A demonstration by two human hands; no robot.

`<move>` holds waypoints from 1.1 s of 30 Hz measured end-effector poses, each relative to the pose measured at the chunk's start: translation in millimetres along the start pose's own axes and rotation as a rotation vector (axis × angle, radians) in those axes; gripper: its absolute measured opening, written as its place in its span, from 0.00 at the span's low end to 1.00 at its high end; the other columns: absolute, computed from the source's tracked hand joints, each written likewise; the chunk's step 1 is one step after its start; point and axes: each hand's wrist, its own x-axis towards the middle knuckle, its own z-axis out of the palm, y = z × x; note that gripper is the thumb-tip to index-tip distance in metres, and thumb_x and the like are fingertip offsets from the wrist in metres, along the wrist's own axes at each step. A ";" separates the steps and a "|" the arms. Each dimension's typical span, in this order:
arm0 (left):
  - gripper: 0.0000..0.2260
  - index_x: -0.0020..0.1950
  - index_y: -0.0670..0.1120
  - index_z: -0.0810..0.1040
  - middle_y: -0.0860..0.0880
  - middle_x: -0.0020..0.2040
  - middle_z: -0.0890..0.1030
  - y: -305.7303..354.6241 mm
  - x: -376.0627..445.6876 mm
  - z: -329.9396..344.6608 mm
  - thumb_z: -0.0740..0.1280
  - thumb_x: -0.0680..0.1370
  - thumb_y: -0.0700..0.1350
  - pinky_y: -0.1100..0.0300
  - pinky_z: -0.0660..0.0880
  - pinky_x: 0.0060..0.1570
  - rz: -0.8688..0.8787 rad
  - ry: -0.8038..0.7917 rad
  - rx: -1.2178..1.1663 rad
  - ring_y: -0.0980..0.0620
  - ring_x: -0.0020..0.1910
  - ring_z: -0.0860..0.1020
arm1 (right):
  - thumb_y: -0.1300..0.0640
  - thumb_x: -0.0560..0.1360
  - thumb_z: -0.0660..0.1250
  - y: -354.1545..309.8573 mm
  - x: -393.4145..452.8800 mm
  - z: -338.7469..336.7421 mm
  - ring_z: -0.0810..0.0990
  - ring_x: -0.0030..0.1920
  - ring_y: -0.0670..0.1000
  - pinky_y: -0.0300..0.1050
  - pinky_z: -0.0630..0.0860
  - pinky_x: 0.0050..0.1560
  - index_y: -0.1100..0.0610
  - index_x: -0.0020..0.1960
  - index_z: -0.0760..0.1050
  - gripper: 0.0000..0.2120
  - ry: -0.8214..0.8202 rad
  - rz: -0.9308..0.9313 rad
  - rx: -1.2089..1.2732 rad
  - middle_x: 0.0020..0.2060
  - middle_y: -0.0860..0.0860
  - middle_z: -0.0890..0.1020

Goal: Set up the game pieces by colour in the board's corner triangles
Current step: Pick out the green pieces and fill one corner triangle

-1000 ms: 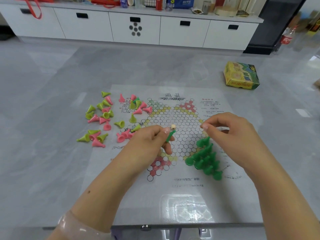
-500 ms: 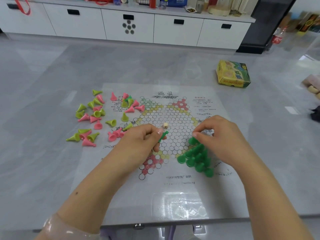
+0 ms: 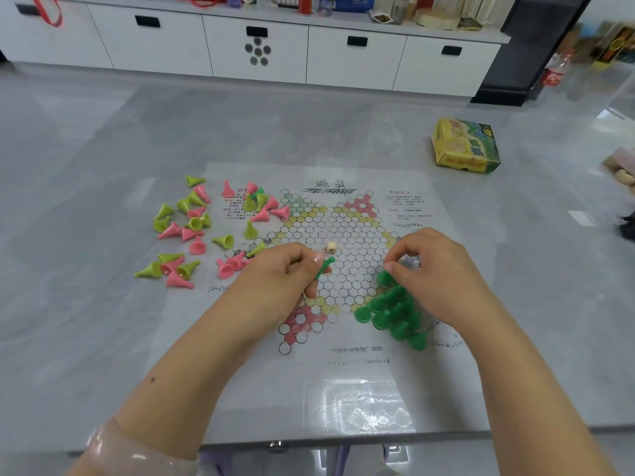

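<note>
A paper game board with a hexagonal star grid lies on the grey table. Several dark green pieces stand packed in its near right corner triangle. My right hand pinches the topmost green piece of that cluster between thumb and forefinger. My left hand holds another dark green piece over the board's left centre. Pink and lime cone pieces lie scattered left of the grid. A small pale die sits on the grid.
A yellow and green game box lies at the far right of the table. White cabinets stand behind. The table's near edge runs just below the board. A red-labelled bottle stands on the floor.
My right hand has come down from above the green cluster onto its top piece. My left hand still holds its green piece in about the same place.
</note>
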 end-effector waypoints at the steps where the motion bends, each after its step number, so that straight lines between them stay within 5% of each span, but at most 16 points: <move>1: 0.15 0.46 0.38 0.76 0.51 0.29 0.73 0.1 -0.1 -0.1 0.59 0.79 0.49 0.62 0.63 0.30 0.005 0.001 0.001 0.50 0.30 0.64 | 0.57 0.74 0.66 0.4 0.3 0.9 0.69 0.50 0.46 0.36 0.62 0.48 0.51 0.41 0.76 0.03 0.004 -0.005 0.000 0.48 0.46 0.73; 27: 0.14 0.43 0.40 0.76 0.51 0.30 0.73 4.4 -2.8 -0.8 0.59 0.79 0.49 0.60 0.64 0.32 -0.002 0.004 0.016 0.48 0.35 0.66 | 0.57 0.74 0.66 2.6 -3.1 0.0 0.71 0.53 0.47 0.36 0.62 0.49 0.51 0.41 0.75 0.04 -0.016 -0.018 0.045 0.49 0.48 0.75; 33: 0.14 0.44 0.39 0.76 0.49 0.31 0.73 5.0 -3.0 -0.9 0.59 0.79 0.49 0.61 0.64 0.31 -0.006 0.000 0.013 0.48 0.34 0.65 | 0.57 0.73 0.66 6.6 -4.6 -2.4 0.70 0.49 0.45 0.25 0.61 0.40 0.53 0.43 0.77 0.01 -0.039 -0.003 0.061 0.47 0.46 0.73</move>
